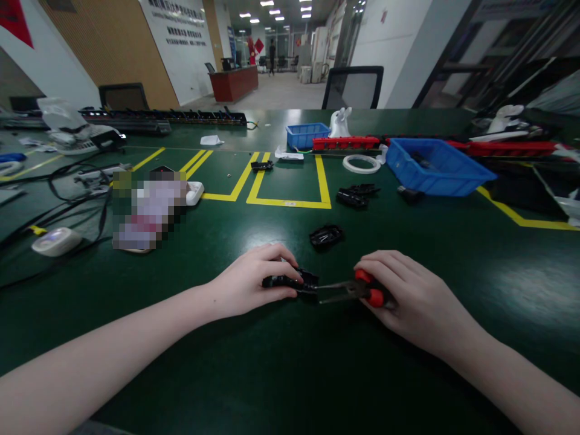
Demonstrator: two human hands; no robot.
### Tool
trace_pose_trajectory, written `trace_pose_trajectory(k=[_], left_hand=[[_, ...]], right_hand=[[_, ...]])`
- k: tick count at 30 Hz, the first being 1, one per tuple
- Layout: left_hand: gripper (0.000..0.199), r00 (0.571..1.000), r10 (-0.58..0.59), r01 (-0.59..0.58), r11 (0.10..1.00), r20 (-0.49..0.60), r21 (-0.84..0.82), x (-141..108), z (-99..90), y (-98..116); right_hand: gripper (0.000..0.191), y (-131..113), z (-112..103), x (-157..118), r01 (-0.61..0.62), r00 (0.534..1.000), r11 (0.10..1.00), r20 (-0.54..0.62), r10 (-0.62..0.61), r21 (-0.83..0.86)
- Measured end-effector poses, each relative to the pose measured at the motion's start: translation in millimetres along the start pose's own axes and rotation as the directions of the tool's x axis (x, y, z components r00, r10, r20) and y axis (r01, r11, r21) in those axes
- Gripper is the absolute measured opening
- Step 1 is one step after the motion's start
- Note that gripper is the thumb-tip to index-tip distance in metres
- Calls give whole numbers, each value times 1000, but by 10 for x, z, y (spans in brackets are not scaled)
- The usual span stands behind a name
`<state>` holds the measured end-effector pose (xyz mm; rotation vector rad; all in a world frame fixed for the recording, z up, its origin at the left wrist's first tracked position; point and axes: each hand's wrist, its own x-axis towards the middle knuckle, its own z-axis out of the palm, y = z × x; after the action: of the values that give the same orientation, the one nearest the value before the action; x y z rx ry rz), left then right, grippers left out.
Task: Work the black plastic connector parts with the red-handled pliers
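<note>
My left hand (265,275) grips a small black plastic part (309,281) just above or on the green table, thumb below and fingers over it. In my right hand (403,287) are long-nosed pliers (347,292) with red grips. Their thin jaws stand apart and point left, the tips at the right end of the black part; whether they touch it I cannot tell. Beyond my hands lies another black plastic part (326,235), with more black parts (356,195) farther back.
A large blue bin (439,172) stands at the back right, a smaller blue bin (308,132) at the back middle. Near them lie a white ring (361,163) and red strips (347,143). To the left are a phone (147,211), a white mouse-shaped object (57,241) and black cables.
</note>
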<state>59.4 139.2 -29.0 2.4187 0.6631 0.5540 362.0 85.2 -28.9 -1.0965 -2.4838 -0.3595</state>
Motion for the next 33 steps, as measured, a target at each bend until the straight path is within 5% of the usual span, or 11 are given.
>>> trace_pose_trajectory(k=[8,33], left_hand=[[15,1000,18,-18,998,1,52,-5,10,2],[12,1000,10,-10,995,7,100,13,18,25]], right_hand=[[50,-83,-30,64,-4,1000,1000,-9,4,-20],[40,-178,-32,163,-47,998,998,37,49,-48]])
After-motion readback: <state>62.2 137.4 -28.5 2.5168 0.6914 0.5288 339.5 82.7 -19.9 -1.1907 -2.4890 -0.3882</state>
